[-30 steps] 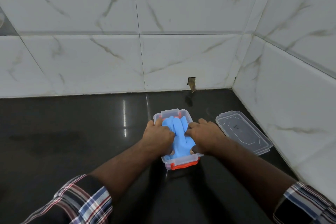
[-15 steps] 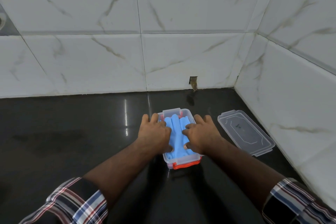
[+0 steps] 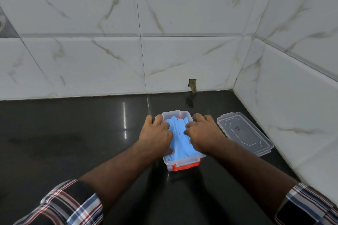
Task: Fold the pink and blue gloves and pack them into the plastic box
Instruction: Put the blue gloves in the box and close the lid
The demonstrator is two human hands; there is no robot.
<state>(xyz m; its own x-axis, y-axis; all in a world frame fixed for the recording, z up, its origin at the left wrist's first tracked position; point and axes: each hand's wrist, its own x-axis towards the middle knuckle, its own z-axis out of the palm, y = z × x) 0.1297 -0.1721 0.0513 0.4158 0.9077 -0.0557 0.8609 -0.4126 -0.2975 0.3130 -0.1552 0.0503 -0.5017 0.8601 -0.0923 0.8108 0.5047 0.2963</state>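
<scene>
A clear plastic box with a red-orange latch on its near end sits on a glossy black countertop, toward the right side and close to the corner where two white marble-patterned tiled walls meet. Inside the box lies a blue glove, filling the space between the two hands. The left hand rests over the box's left rim, fingers curled down so their tips press on the glove's left edge. The right hand covers the right rim in the same way, fingers bent and pressing the glove's right edge. Whether either hand pinches the rubber or only pushes on it cannot be told.

The box's long axis runs away from the person toward the back wall. The glove lies along that same line, its fingers pointing to the far end and its cuff at the near, latched end. A trace of red or pink shows at the far corners beneath the blue; what it belongs to is unclear.

The clear lid lies flat on the countertop just right of the box, apart from it and near the right wall. To the left of the box the countertop stretches wide and dark. Plaid sleeves show at both forearms.
</scene>
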